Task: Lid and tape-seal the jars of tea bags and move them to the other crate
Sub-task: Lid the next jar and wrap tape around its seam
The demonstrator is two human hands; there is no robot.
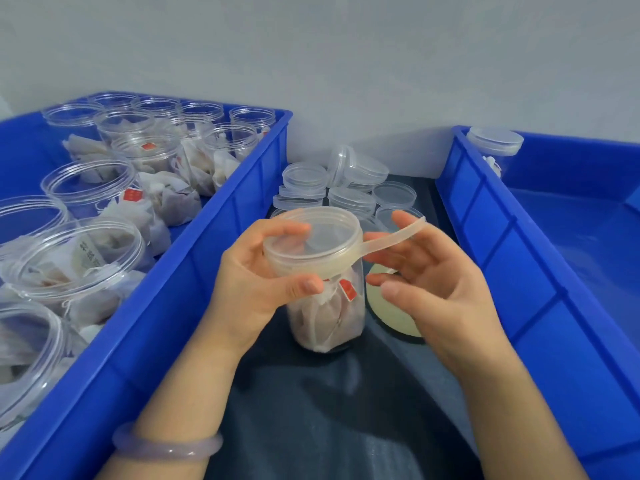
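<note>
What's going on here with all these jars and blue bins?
A person is sealing a jar of tea bags. The left hand steadies the lidded jar while the right hand pulls a strip of tape around the lid's edge. The left crate holds many open jars of tea bags waiting for lids. Spare lids are piled between the crates. The right crate has one lidded jar at its far corner; the tape roll lies on the dark cloth.

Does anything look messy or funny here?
Yes. Among the spare clear plastic lids between the blue crates, one lid stands tilted on edge, and loose tea bags lie outside the jars in the left blue crate.
</note>
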